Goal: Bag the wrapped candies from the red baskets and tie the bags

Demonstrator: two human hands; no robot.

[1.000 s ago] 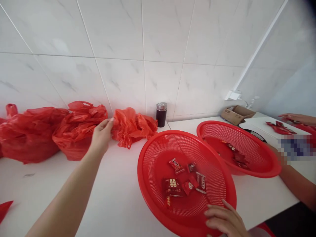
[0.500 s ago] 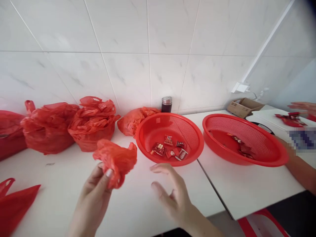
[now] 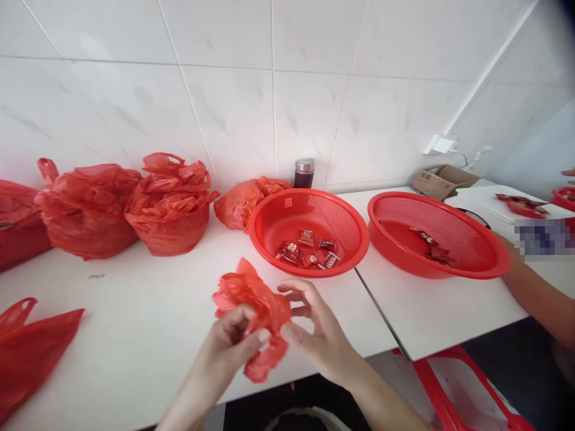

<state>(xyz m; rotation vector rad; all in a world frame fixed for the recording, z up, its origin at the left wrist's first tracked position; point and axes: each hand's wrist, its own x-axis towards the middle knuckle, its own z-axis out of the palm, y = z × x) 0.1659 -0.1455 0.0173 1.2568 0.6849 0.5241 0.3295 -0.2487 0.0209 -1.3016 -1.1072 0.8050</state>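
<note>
Crumpled, thin red plastic bag (image 3: 251,293) is bunched up over the near part of the white tabletop (image 3: 148,317), in front of the body; left hand (image 3: 231,341) pinches it, thumb against fingers; right hand (image 3: 321,335) has fingers curved and parted at its right edge, can't tell if they touch it; film looks flimsy, so I'd go with a light pinch; best to find a loose edge with the right thumb and rub the layers apart, no yanking, since it could tear or cling to itself; round red perforated plastic basket (image 3: 348,215) with small wrapped sweets (image 3: 306,237) sits just beyond, so mind the rim; similar red perforated basket (image 3: 476,239) right beside it; dark seam (image 3: 381,314) runs across the tabletop towards its near edge; full red plastic bags (image 3: 168,221) line the pale marbled tile wall (image 3: 224,108); dark cylindrical flask with silver lid (image 3: 303,175) behind the first basket; brown cardboard box (image 3: 442,179) further right, below a white wall socket (image 3: 440,145); another person's bare arm (image 3: 539,299) at far right.
</note>
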